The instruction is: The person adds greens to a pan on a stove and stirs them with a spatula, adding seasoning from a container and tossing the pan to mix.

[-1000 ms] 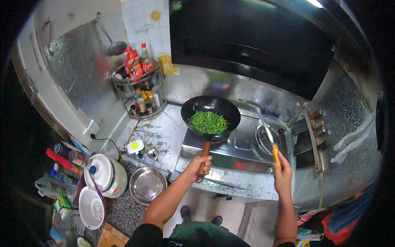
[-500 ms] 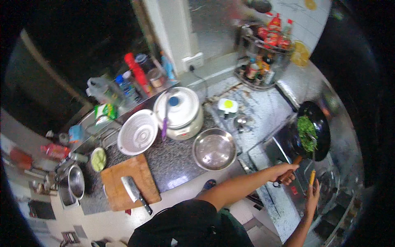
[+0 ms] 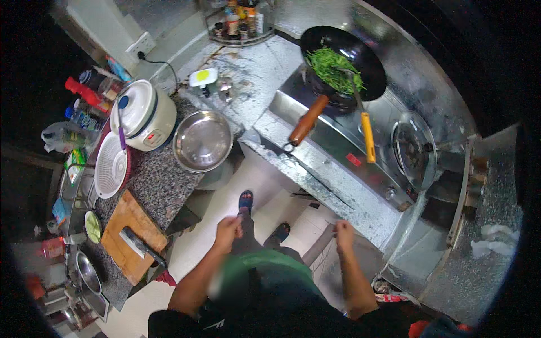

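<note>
my arms: bare from the elbows down, no sleeves showing | my left hand (image 3: 227, 230) and right hand (image 3: 342, 231): no gloves | my top: black | lower half: green cloth | my feet: blue open slippers (image 3: 245, 200) over dark straps

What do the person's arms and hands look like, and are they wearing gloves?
No gloves. Both the left hand and the right hand are bare, and so are the forearms. No watch or rings show. Dark short sleeves start near the shoulders, above a green apron.
</note>
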### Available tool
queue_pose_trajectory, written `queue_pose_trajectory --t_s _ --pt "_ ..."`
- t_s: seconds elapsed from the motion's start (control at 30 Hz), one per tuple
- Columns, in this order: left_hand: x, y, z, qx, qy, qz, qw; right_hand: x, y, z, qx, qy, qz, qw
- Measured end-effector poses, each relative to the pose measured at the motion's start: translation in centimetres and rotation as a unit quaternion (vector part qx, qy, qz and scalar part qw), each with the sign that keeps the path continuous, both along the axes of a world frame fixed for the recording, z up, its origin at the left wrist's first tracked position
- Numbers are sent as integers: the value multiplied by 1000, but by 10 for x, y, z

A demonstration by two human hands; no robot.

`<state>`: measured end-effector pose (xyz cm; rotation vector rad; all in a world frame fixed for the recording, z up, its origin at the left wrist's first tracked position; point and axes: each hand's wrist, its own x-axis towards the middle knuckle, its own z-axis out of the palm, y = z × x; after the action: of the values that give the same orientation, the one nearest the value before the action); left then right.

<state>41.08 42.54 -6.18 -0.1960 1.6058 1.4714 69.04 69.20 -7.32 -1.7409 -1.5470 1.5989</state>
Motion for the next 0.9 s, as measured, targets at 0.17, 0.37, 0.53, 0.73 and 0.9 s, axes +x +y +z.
queue_pose_trajectory --t_s 0.17,0.37,0.53,0.73,0.9 --pt "65 -76 6 -82 -21 50 995 -26 -9 -111 -81 -89 42 992" --pt "107 -195 -56 -148 296 -165 929 -60 8 -216 20 -362 73 929" --pt "83 -231 -57 -178 30 -101 978 -61 -26 -158 217 -365 76 902" --pt "58 -306 -84 -123 215 -277 928 29 -156 -173 179 -422 142 877" --pt "34 -321 -92 -116 280 -362 882 179 -266 -184 117 -480 183 850"
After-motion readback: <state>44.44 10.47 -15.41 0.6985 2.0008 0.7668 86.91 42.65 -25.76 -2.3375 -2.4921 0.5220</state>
